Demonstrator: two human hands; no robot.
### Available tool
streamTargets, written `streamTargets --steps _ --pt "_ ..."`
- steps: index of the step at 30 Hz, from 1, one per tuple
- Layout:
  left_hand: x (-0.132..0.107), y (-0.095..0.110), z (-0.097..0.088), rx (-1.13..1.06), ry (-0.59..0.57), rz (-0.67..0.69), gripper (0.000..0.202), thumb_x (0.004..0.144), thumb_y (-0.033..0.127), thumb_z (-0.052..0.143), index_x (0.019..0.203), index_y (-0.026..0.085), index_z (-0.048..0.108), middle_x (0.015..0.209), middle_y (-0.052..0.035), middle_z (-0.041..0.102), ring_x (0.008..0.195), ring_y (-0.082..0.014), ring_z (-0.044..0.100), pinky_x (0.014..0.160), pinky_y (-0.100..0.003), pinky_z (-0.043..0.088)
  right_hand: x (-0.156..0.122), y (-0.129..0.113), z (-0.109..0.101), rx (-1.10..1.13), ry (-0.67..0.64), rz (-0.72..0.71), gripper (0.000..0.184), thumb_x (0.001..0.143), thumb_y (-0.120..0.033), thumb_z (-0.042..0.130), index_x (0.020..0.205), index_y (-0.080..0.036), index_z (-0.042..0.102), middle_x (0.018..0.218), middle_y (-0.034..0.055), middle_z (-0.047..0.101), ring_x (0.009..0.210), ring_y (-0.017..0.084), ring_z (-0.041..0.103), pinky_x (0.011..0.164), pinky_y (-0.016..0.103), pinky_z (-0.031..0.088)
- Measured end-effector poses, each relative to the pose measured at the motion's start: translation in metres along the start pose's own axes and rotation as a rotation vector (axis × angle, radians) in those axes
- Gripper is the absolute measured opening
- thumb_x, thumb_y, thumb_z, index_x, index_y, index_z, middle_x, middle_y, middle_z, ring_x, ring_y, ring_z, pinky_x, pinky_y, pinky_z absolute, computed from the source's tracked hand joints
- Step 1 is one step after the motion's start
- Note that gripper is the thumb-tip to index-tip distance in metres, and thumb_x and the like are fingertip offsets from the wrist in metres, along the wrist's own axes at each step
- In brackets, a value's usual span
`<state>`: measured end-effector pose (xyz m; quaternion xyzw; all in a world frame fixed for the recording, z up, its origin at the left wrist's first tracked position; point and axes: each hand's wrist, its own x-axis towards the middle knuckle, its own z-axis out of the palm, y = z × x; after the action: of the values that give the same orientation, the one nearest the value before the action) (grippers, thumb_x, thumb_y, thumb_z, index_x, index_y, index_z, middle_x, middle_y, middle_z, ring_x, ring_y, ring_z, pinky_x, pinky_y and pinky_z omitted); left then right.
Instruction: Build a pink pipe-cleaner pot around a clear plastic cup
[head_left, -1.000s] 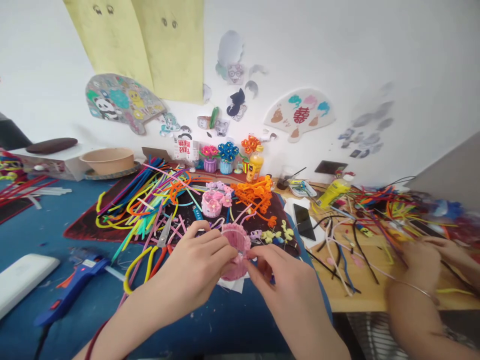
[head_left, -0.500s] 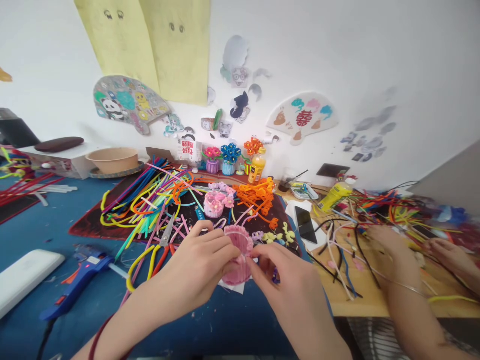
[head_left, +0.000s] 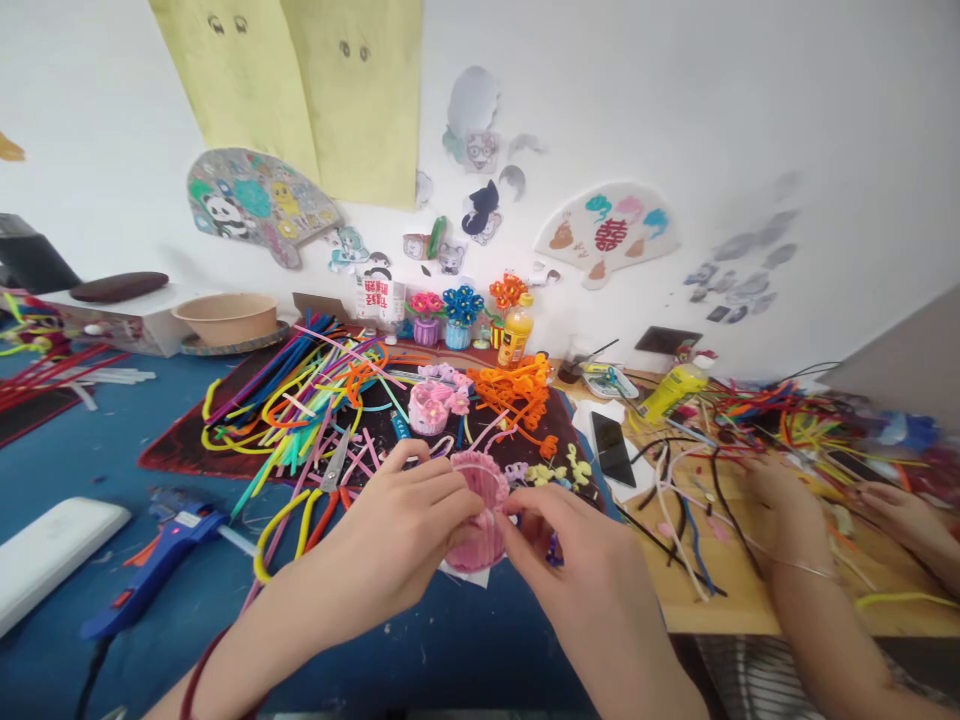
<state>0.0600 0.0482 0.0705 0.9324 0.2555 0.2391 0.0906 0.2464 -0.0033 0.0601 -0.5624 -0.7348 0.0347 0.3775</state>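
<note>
Between my hands is a round pink cup (head_left: 478,475) with ribbed walls that look like pipe cleaners, tipped so its inside shows. My left hand (head_left: 420,515) is closed on the left side of it, fingertips over the rim. Thumb and forefinger of my right hand (head_left: 570,545) pinch at its right edge; anything tiny between them is hidden. A scrap of white paper (head_left: 474,577) lies under the cup. Just behind stands a small pink pot with pink flowers (head_left: 429,410). Purple and yellow pipe-cleaner pieces (head_left: 544,475) lie beyond my right hand.
Left of my forearm lie a blue glue gun (head_left: 154,570), a white power bank (head_left: 56,555) and scissors (head_left: 335,468). Piled pipe cleaners (head_left: 300,400) cover the dark mat. On the right, a co-worker's hands (head_left: 784,495) work at a wooden table (head_left: 750,610) beside a phone (head_left: 613,450).
My hands and the pink cup stay almost in place. The co-worker's near hand has shifted slightly to the right.
</note>
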Motion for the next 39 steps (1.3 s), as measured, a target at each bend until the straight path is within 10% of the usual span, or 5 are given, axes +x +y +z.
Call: streamTargets --steps 32,39 --pt "0.000 -0.004 -0.002 -0.147 -0.074 -0.035 0.018 0.100 0.013 0.045 0.098 0.017 0.062 0.086 -0.0012 0.061 0.081 -0.0167 0.052 0.088 -0.036 0.028 0.001 0.005 -0.007 0.164 -0.057 0.131 0.004 0.088 -0.022 0.069 0.084 -0.023 0.069 0.072 -0.0033 0.069 0.056 0.016 0.061 0.056 0.027 0.043" --pt "-0.007 -0.012 -0.001 -0.341 -0.009 -0.098 0.013 0.101 0.016 0.046 0.095 0.021 0.057 0.086 0.0024 0.060 0.083 -0.0144 0.052 0.088 -0.032 0.032 0.006 0.026 -0.010 0.413 -0.050 0.161 0.024 0.080 -0.028 0.080 0.102 -0.028 0.068 0.086 -0.0028 0.065 0.070 0.015 0.060 0.062 0.024 0.048"
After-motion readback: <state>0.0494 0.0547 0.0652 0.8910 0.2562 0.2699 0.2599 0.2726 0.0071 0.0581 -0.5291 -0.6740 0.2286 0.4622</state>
